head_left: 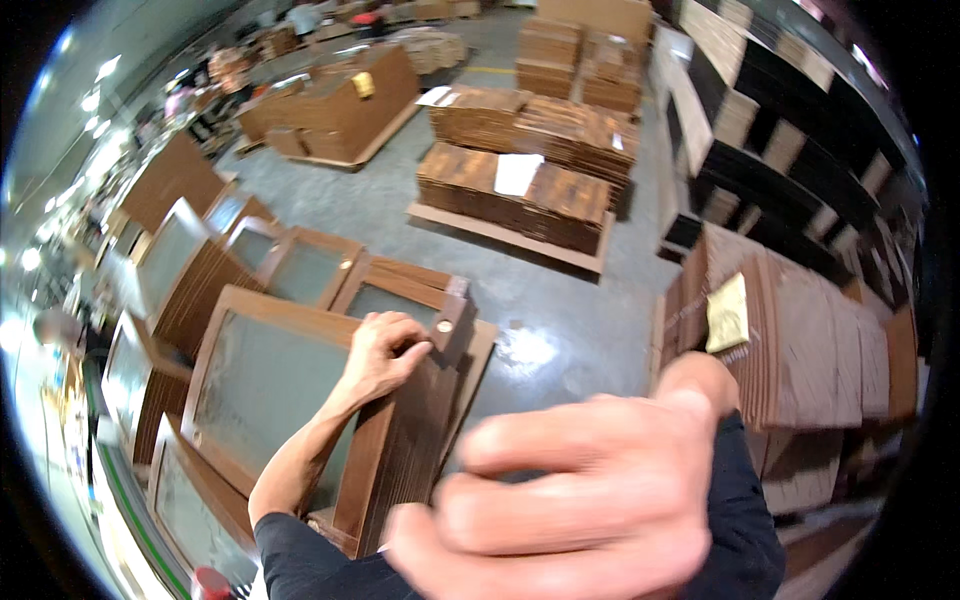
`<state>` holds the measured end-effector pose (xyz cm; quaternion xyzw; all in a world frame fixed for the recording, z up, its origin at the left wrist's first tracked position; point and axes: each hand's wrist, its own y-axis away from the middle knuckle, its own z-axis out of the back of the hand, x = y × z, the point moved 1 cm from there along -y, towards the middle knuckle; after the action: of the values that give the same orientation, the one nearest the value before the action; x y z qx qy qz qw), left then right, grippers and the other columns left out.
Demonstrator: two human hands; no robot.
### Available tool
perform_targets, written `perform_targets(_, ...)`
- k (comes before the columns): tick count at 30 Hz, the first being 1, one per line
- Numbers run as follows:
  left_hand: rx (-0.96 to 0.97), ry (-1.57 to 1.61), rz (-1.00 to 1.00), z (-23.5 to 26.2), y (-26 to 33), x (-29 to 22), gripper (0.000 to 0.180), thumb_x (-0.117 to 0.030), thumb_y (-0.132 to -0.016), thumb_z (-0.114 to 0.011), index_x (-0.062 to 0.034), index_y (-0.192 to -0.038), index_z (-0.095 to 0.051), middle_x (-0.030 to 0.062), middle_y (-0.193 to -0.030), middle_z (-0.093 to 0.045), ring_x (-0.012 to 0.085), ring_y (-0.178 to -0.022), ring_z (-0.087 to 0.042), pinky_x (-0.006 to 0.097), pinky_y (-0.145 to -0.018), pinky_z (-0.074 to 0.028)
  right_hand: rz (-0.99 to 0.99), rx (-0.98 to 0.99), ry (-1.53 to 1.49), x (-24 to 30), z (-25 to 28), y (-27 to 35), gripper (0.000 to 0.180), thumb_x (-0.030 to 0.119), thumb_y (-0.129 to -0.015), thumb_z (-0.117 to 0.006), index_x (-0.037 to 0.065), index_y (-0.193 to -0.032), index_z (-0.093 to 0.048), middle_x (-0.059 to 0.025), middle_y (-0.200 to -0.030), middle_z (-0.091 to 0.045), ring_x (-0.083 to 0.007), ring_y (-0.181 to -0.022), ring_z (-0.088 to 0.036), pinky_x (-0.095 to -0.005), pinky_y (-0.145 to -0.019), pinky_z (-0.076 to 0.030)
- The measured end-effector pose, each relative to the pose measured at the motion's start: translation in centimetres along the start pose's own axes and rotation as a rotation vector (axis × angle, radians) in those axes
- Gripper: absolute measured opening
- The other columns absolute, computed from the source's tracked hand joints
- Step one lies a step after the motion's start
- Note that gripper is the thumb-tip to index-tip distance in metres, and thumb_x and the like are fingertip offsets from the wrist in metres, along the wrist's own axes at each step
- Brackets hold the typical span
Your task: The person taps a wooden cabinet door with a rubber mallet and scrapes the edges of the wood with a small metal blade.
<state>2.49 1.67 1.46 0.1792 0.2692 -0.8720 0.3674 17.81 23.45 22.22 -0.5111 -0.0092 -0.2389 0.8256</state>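
The top corner of a glazed wooden door (pixel 300 400), leaned upright in a stack on the floor (pixel 560 300), was clasped by the left hand (pixel 380 355), seemingly for steadiness. The right hand (pixel 580 490) was blurred close to the camera, fingers apart, empty.

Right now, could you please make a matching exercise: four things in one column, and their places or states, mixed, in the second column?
1. left hand
2. right hand
3. white sheet
4. yellow cloth

a. blurred, close to the camera, holding nothing
b. on a dark panel stack on a pallet
c. gripping a glazed wooden door frame
d. on leaning brown panels at right

Pairs: 1-c, 2-a, 3-b, 4-d
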Motion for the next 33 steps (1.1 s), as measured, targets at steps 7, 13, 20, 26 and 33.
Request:
perform_targets(7,0.0,0.039,-0.003,0.5,-0.2,-0.7,0.01,-0.01,-0.075,-0.073,-0.0056,-0.078,-0.065,0.0064,-0.079,-0.066,0.0251,-0.076,-0.061,0.037,-0.075,-0.041,0.478,-0.403,-0.287,-4.8,0.0,2.5,0.012,0.016,-0.077,-0.071,0.011,-0.087,-0.076,-0.0117,-0.077,-0.062,-0.0167,-0.055,-0.057,-0.027,-0.047,-0.044)
perform_targets(13,0.032,0.093,-0.061,-1.0,-1.1,-0.5,0.009,-0.013,-0.076,-0.072,-0.0069,-0.08,-0.067,0.0055,-0.083,-0.067,0.0249,-0.079,-0.062,0.037,-0.077,-0.042,-0.52,-0.587,-0.351,-9.1,-0.5,11.9,0.021,-0.001,-0.084,-0.062,-0.004,-0.104,-0.069,-0.0071,-0.071,-0.064,-0.0102,-0.063,-0.061,-0.0258,-0.055,-0.052)
perform_targets(20,0.021,0.031,-0.05,-0.3,-0.9,-1.0,0.011,-0.013,-0.076,-0.073,-0.0064,-0.081,-0.067,0.0066,-0.084,-0.068,0.0263,-0.081,-0.062,0.037,-0.079,-0.043,-1.201,0.049,-0.486,-13.0,-11.9,27.0,0.029,0.01,-0.09,-0.063,0.01,-0.119,-0.067,-0.0067,-0.097,-0.072,-0.0142,-0.074,-0.067,-0.0305,-0.07,-0.056)
perform_targets(26,0.033,0.029,-0.035,-0.3,-1.1,-1.1,0.012,-0.012,-0.076,-0.074,-0.0043,-0.078,-0.065,0.0064,-0.087,-0.069,0.0255,-0.084,-0.062,0.036,-0.079,-0.043,-1.086,0.297,-0.409,-10.2,-14.1,28.9,0.031,0.018,-0.091,-0.062,0.002,-0.117,-0.063,-0.0184,-0.108,-0.069,-0.0304,-0.097,-0.067,-0.0406,-0.087,-0.053)
perform_targets(33,0.026,0.053,-0.06,-0.5,-1.3,-1.0,0.01,-0.01,-0.074,-0.074,-0.0052,-0.076,-0.066,0.0055,-0.086,-0.07,0.0237,-0.082,-0.063,0.037,-0.078,-0.043,-0.891,0.131,-0.322,-13.3,-15.1,24.9,0.035,0.022,-0.091,-0.064,0.004,-0.12,-0.061,-0.0158,-0.109,-0.065,-0.0316,-0.102,-0.062,-0.0416,-0.089,-0.051)
